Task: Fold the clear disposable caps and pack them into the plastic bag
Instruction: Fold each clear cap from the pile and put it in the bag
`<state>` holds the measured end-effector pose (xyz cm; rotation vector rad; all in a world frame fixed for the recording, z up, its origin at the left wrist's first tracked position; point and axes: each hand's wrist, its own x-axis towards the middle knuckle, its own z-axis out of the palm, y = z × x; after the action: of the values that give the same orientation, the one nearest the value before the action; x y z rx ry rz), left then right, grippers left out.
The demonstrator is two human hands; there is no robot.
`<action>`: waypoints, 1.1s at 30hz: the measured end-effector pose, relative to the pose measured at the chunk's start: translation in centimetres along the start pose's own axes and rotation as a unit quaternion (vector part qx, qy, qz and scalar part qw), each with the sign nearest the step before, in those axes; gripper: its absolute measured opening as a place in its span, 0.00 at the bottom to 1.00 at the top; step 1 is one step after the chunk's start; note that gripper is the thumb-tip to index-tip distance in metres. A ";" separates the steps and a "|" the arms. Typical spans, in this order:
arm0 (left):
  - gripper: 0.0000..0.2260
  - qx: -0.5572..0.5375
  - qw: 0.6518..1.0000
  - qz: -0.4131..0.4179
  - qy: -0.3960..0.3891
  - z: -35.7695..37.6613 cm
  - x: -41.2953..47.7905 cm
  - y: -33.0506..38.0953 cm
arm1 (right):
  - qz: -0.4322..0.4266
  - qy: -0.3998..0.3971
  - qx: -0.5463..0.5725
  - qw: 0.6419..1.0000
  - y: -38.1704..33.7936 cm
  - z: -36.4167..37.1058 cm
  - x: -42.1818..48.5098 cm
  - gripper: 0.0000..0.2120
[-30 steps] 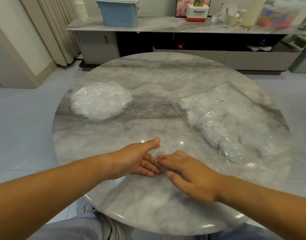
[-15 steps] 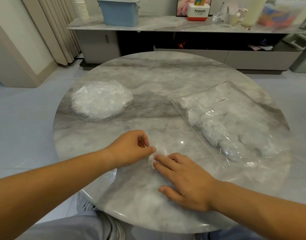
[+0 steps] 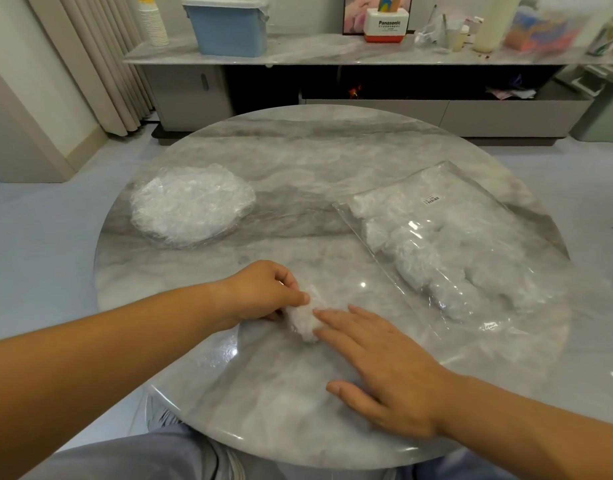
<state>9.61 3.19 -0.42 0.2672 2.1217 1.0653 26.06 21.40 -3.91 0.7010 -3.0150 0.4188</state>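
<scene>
We pinch the folded cap (image 3: 303, 320) in the left grip (image 3: 263, 292) at its far end, right grip (image 3: 384, 368) straight-fingered, resting on its right side, long axis running away from us, plastic bag (image 3: 471, 244) further right, nearer the right grip.

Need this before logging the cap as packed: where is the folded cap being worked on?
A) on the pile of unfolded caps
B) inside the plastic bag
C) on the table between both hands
C: the folded cap lies on the marble table, pinched by the left hand and touched by the flat right hand, outside the plastic bag.
</scene>
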 end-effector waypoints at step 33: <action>0.24 0.459 0.809 0.347 -0.117 15.4 -1.8 9.4 | 0.371 0.138 0.479 0.784 13.0 -13.2 -10.7 0.02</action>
<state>20.33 17.73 1.73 1.6425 2.1770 0.2013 29.43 40.69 4.68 -0.6230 -2.4604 1.9097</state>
